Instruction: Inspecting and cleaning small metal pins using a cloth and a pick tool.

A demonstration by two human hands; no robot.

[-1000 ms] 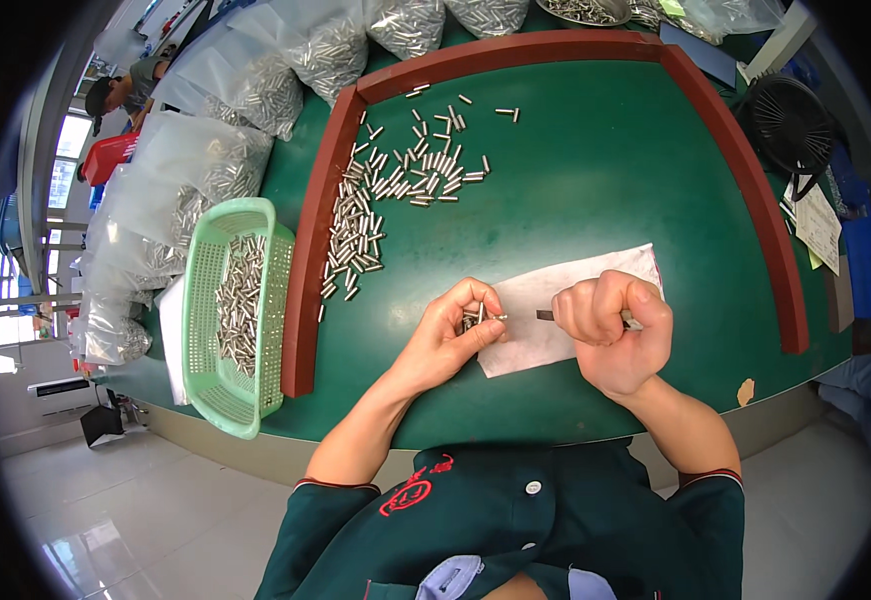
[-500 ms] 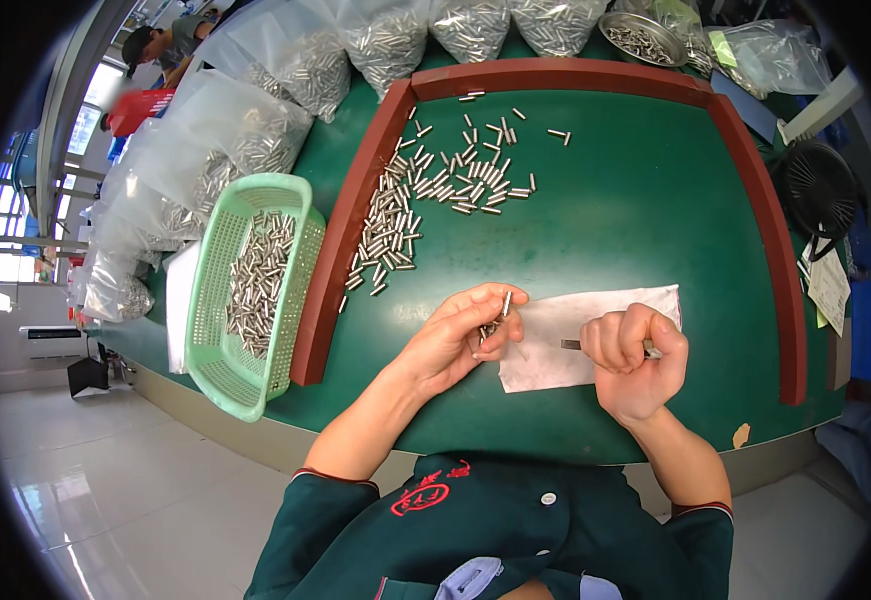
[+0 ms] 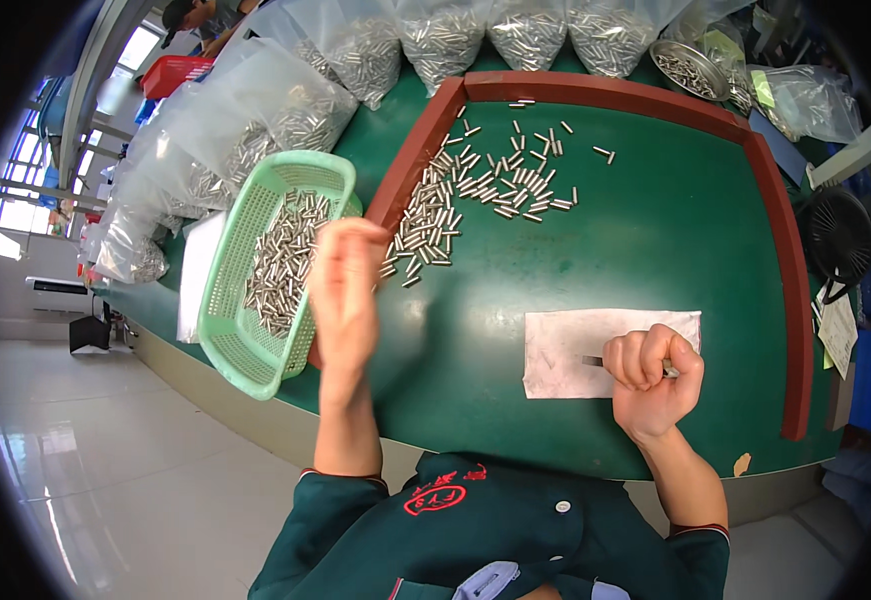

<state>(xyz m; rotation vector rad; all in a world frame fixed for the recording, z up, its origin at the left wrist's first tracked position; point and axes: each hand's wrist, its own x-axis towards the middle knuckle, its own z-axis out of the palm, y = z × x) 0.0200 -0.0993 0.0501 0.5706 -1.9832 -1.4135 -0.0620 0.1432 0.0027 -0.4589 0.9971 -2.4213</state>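
My left hand point(image 3: 346, 290), smeared by motion, is over the right rim of the green plastic basket point(image 3: 217, 310) and the red-brown bar beside it. Whether it holds anything cannot be seen. Short metal pins point(image 3: 280, 270) lie heaped in the basket. My right hand point(image 3: 655, 375) is closed in a fist round a slim tool point(image 3: 592, 361) with a flat metal tip pointing left; its handle is mostly hidden. Under that fist lies a stained whitish cloth point(image 3: 560, 345). More loose metal pins point(image 3: 430, 220) are spread over the green tabletop point(image 3: 635, 240), thickest along the left bar.
A red-brown frame point(image 3: 595, 88) borders the work area at left, back and right. Clear bags of pins point(image 3: 360, 60) line the back and left. A metal bowl point(image 3: 690, 70) stands behind the frame; a black fan point(image 3: 840, 235) is at right. A person point(image 3: 200, 20) is at far left.
My left hand has swung left, from beside the cloth, where it held pins, to the basket's edge. My right hand keeps its grip on the tool above the cloth. The view has shifted slightly.
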